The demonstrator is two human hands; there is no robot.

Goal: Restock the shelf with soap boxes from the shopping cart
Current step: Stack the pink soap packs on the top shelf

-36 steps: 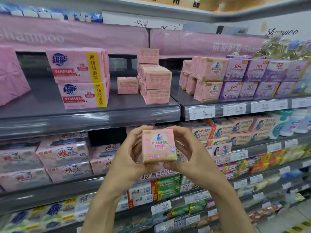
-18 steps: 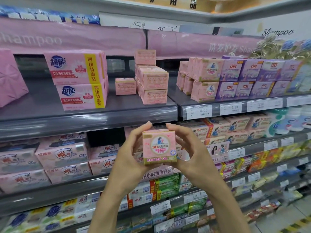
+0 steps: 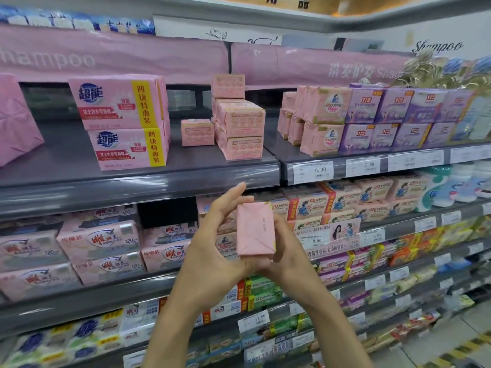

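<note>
Head view: a pink soap box (image 3: 255, 229) is held upright between both hands in the near middle of the scene, in front of the shelves and apart from them. Its folded paper face is turned toward the camera. The left hand (image 3: 212, 256) is clamped on the box's left side, with fingers reaching up past its upper left corner. The right hand (image 3: 289, 248) is clamped on the right side and back of the box, and part of it is hidden behind the box. The two hands are pressed together below the box.

Farther off, a dark upper shelf (image 3: 66, 160) is seen above the hands. Two large pink packs (image 3: 119, 120) are stacked on its left part. To their right a single small pink box (image 3: 197, 132) is set on the shelf, just beside a stack of pink boxes (image 3: 239, 126) that is topped by one smaller box. On the next shelf section to the right, pink wrapped packs (image 3: 321, 120) are piled in two layers, with purple packs (image 3: 385, 118) touching them on the right. White price tags (image 3: 313, 171) are fixed along that section's front edge. Lower shelves are filled with further pink, green and yellow packs, whose labels are too blurred to be read.
</note>
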